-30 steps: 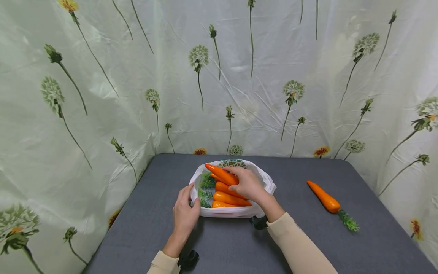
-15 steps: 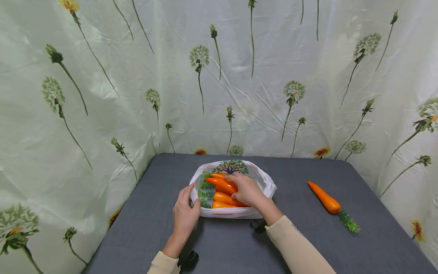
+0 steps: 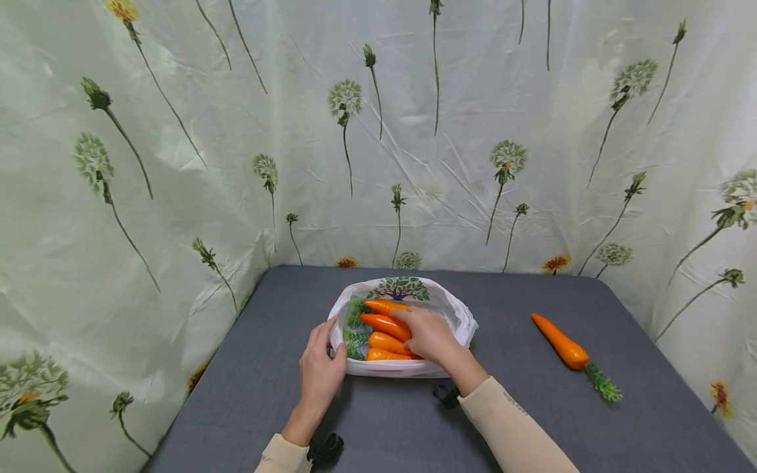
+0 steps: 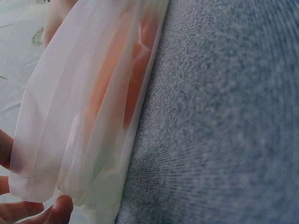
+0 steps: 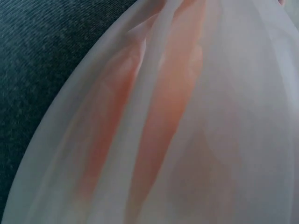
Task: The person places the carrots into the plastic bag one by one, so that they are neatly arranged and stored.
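Note:
A white plastic bag (image 3: pixel 396 369) with a printed tree lies open-mouthed on the table, holding several orange toy carrots (image 3: pixel 387 343) with green tops toward the left. My left hand (image 3: pixel 319 368) holds the bag's left edge, thumb and fingers around the plastic; its fingertips show in the left wrist view beside the bag wall (image 4: pixel 42 140). Reaching into the bag from the right, my right hand (image 3: pixel 432 336) grips one carrot (image 3: pixel 378 322), its tip pointing left, among the others. In the right wrist view the bag's translucent side (image 5: pixel 243 116) hides that hand's fingers.
One more carrot (image 3: pixel 558 341) lies apart on the right of the dark grey table (image 3: pixel 503 420), its green top toward the front. A white curtain (image 3: pixel 378 157) printed with dandelions hangs behind the table and along its sides.
My right hand has lowered the gripped carrot from above the bag's mouth down among the others, bringing it toward the front and turning it flatter. My left hand has stayed at the bag's edge.

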A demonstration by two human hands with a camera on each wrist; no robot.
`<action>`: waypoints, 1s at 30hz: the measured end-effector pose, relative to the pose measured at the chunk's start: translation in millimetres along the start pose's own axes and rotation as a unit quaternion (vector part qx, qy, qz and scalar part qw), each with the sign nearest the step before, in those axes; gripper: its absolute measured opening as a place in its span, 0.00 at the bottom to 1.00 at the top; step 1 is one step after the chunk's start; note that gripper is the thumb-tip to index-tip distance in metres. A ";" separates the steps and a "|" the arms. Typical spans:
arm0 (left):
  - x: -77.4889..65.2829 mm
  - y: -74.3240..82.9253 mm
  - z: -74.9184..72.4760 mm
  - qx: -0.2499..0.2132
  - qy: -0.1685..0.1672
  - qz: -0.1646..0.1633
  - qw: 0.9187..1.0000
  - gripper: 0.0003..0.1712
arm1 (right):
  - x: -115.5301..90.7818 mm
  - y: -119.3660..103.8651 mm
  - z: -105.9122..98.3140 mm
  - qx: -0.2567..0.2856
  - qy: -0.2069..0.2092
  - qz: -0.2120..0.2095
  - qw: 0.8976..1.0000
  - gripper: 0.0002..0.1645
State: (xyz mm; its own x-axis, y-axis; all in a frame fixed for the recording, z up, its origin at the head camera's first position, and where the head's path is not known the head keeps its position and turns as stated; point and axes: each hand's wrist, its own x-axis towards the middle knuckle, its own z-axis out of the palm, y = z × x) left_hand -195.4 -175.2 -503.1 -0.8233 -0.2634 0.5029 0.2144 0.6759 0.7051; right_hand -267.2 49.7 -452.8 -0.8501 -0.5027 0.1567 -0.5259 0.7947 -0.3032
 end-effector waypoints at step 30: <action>-1.7 1.3 1.3 0.007 0.012 0.006 1.000 0.31 | -2.6 0.2 -3.6 -0.048 0.012 0.032 0.998 0.29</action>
State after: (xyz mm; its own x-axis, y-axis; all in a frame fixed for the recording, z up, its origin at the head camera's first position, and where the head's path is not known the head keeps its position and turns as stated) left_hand -194.4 -173.0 -503.7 -0.8072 -0.2718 0.5240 0.2174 0.6884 0.6920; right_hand -265.1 52.4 -449.9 -0.8819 -0.4423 0.1632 -0.4696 0.8546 -0.2217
